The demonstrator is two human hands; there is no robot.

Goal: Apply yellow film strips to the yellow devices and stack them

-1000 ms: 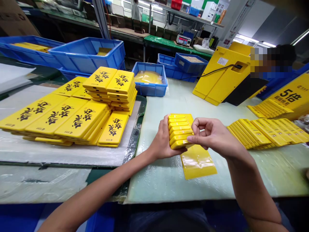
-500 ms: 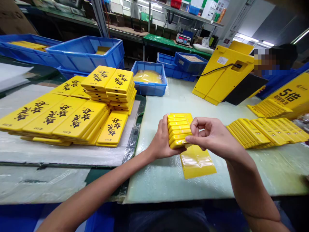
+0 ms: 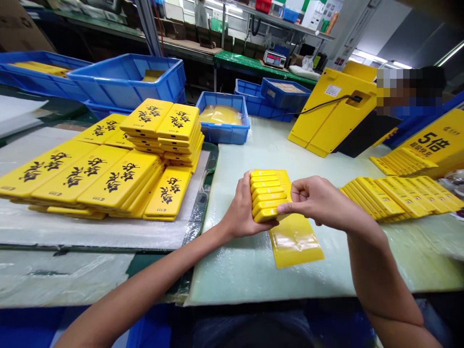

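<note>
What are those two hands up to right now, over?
Left hand gripping a row of yellow cases. Right hand at the row's near end, fingers curled. Yellow sheet lying on the table below; nothing seen blocking.

"5倍 超级快充" on yellow box [image 3: 442, 151]; yellow slabs [image 3: 102, 180]: brush lettering, unclear.

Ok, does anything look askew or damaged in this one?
Nothing looks spilled. The slabs at right lean over in a fanned row, evenly enough that it may be deliberate. The plastic at near left looks wrinkled, with dark marks.
</note>
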